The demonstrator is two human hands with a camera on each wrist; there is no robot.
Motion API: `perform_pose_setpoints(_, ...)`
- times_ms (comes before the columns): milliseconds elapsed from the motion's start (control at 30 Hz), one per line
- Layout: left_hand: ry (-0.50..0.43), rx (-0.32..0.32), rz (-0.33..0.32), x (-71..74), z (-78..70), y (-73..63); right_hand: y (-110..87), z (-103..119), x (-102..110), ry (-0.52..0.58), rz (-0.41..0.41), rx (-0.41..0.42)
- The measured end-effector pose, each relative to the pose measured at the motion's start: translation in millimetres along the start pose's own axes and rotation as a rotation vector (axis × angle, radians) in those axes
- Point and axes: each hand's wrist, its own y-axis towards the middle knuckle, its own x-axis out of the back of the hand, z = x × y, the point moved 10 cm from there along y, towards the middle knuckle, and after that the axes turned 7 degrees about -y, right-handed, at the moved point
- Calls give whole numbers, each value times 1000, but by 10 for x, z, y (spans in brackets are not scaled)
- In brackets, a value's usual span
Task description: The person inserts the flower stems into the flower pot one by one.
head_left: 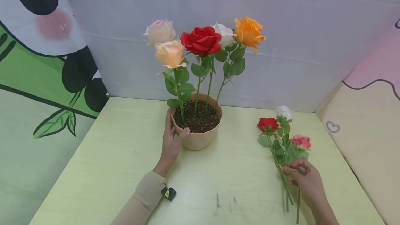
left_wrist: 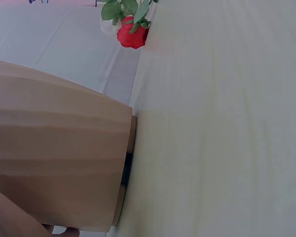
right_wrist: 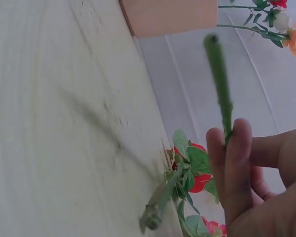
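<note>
A faceted, light-brown flower pot [head_left: 200, 141] filled with dark soil [head_left: 200, 116] stands on the table. My left hand [head_left: 171, 145] grips its left side, thumb at the front rim. Upright in the soil are several roses: a red rose [head_left: 201, 41], an orange rose [head_left: 249, 33], a peach rose [head_left: 170, 54], a pale pink rose [head_left: 160, 32] and a white rose [head_left: 224, 34]. At the right, my right hand [head_left: 304, 180] pinches a green rose stem [right_wrist: 219, 79] between thumb and fingers. Which bloom belongs to that stem I cannot tell.
Beside my right hand are a loose red rose [head_left: 267, 124], a white rose [head_left: 283, 112] and a pink rose [head_left: 301, 142], their stems pointing towards me. Dark marks show on the pale table [head_left: 125, 169]. A light cloth wall [head_left: 281, 61] rises behind.
</note>
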Motion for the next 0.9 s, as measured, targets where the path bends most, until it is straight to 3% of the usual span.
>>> perform_pose_setpoints(133,0,-5,10,30,47,22,-4,94,-11,108,-2,98)
perform_pose_setpoints(233,-4,-12,-6,30,-3,-1,-24,213,5,201,-8,188)
perform_pose_setpoints(467,-3,-39,-5,-231,-680,-144,-104,445,22,342,-43,292)
perform_pose_setpoints(567,-9,-17,-2,-309,-843,-176,-162,556,-27,344,-42,324)
perform_pose_setpoints(900,-4,-55,-22,-264,-821,-200,-423,1301,-317,255,-29,543)
